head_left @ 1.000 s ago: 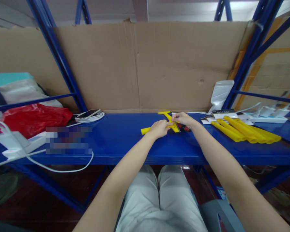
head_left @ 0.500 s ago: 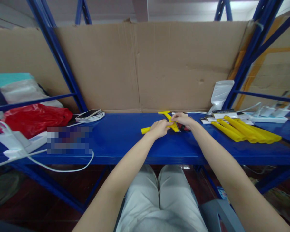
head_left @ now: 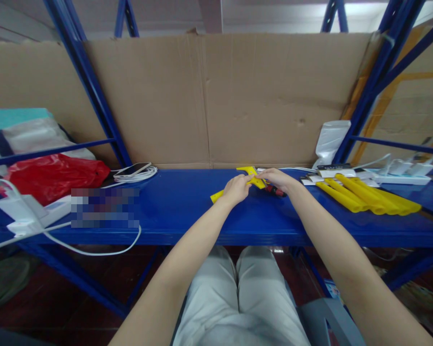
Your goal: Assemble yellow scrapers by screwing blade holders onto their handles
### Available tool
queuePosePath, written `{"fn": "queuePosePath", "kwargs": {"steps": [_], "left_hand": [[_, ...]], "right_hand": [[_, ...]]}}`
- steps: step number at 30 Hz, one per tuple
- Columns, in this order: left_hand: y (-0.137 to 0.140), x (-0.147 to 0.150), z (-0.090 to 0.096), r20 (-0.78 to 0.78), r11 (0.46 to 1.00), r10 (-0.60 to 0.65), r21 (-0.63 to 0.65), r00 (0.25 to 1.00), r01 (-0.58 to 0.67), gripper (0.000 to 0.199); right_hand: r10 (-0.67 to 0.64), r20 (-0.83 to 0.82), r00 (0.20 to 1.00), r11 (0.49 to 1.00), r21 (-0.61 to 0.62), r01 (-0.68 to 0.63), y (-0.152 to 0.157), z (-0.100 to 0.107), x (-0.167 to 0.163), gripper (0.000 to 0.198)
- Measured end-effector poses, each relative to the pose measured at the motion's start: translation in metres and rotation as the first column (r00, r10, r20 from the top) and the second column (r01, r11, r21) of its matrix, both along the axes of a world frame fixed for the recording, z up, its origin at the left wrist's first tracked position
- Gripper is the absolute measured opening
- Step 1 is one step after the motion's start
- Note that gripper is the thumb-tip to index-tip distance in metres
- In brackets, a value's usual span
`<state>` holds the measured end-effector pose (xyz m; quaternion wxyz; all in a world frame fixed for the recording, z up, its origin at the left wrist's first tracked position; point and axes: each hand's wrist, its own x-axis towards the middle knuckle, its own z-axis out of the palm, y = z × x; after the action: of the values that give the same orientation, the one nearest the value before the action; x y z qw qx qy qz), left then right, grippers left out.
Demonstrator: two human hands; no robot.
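Observation:
A yellow scraper (head_left: 217, 196) with a T-shaped head lies across the middle of the blue table, its handle pointing left. My left hand (head_left: 236, 189) is closed around the handle near the head, covering part of it. From the other side, my right hand (head_left: 277, 178) has its fingers pinched on the head. Just under the right hand lies a red-and-black tool (head_left: 275, 190), partly hidden, whose kind I cannot make out.
To the right are several yellow handles (head_left: 361, 192) beside white-and-black packs (head_left: 334, 170). A power strip (head_left: 400, 179) sits behind them. On the left are a red bag (head_left: 57, 175), coiled white cable (head_left: 140, 174) and adapters (head_left: 21, 214). Cardboard (head_left: 209, 101) walls the back.
The scraper's head has turned, and its lower end now sits higher and closer to my right fingers. More of the red-and-black tool shows. Both hands keep hold of the scraper.

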<state>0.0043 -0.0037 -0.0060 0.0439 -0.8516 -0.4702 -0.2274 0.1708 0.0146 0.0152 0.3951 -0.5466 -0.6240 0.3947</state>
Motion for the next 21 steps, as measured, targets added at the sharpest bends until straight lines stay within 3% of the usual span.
{"fn": "queuePosePath", "kwargs": {"steps": [8, 15, 18, 21], "left_hand": [[-0.001, 0.001, -0.003, -0.025, 1.0, 0.024, 0.01, 0.999, -0.024, 0.05], [-0.004, -0.001, 0.001, -0.067, 0.999, 0.048, -0.012, 0.997, -0.049, 0.051], [-0.005, -0.001, 0.002, -0.063, 0.998, 0.058, -0.025, 0.996, -0.06, 0.051], [-0.006, -0.001, 0.002, -0.064, 0.997, 0.07, -0.038, 0.996, -0.072, 0.05]], "right_hand": [[-0.045, 0.031, 0.998, 0.999, 0.03, 0.044, -0.004, 0.0, -0.005, 0.015], [0.079, 0.028, 0.996, 0.996, 0.038, -0.08, 0.003, -0.003, -0.001, 0.018], [-0.02, 0.058, 0.998, 0.996, 0.091, 0.015, 0.008, -0.004, 0.01, 0.015], [-0.244, 0.254, 0.936, 0.963, 0.177, 0.203, 0.017, -0.007, 0.03, 0.023]]}}
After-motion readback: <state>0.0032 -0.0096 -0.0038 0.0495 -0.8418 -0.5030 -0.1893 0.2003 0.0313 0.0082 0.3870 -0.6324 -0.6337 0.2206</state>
